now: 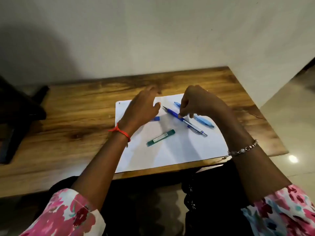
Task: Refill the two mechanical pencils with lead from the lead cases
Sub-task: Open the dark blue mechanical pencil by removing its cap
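A dark blue mechanical pencil (190,124) lies diagonally on a white sheet of paper (170,150), tip toward the upper left. Behind it lies a light blue mechanical pencil (202,120), partly hidden by my right hand (196,101). The fingertips of that hand pinch the dark blue pencil at its grip. A green lead case (161,138) rests on the paper nearer to me. A blue lead case (156,118) peeks out from under my left hand (143,108), which hovers over it with fingers spread, holding nothing that I can see.
The paper lies on a wooden table (76,116) set against a pale wall. A dark object (20,113) stands at the table's left end. Tiled floor (293,125) shows to the right of the table's edge.
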`<state>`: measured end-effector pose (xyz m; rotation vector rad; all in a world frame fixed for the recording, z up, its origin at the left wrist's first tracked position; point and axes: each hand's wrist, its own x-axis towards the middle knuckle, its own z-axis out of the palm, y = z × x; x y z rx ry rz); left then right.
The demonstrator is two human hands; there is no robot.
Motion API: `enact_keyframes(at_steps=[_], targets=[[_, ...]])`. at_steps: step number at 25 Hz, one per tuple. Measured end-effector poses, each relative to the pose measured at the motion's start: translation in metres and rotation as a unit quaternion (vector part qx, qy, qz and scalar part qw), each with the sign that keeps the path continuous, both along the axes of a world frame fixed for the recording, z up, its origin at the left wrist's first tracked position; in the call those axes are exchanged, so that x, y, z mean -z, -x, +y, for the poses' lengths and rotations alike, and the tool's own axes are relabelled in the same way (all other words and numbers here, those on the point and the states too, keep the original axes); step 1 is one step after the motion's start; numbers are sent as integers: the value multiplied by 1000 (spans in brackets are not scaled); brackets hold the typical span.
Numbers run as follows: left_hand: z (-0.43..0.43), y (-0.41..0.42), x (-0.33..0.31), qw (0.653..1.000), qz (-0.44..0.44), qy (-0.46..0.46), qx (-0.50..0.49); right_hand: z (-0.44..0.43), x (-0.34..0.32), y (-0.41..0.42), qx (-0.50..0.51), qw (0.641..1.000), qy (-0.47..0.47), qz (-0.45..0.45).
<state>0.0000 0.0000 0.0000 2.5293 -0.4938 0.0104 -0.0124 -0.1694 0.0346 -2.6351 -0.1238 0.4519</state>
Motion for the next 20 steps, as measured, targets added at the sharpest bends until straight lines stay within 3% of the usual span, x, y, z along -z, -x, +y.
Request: enact_keyframes(at_steps=[3,8,10,12,16,18,20], targets=[[-6,-11,4,1000,8,-28,10,2,6,-3,-5,999,51,6],[-8,-10,13,996,12,-1,85,7,14,-2,-10,995,98,-26],[-9,-8,12,993,-2,-19,113,6,15,-3,-6,997,77,-33],[-13,-5,10,991,-20,-41,127,4,12,-4,2,999,6,-31],[-12,-1,0,997,-31,20,75,-10,-1,-3,50,983,-163,-66],[-8,-4,-7,998,-15,49,38,-17,-1,-3,110,947,-290,-82],[-3,-6,-11,993,59,102,17,-20,1,-4,169,883,-434,-67]])
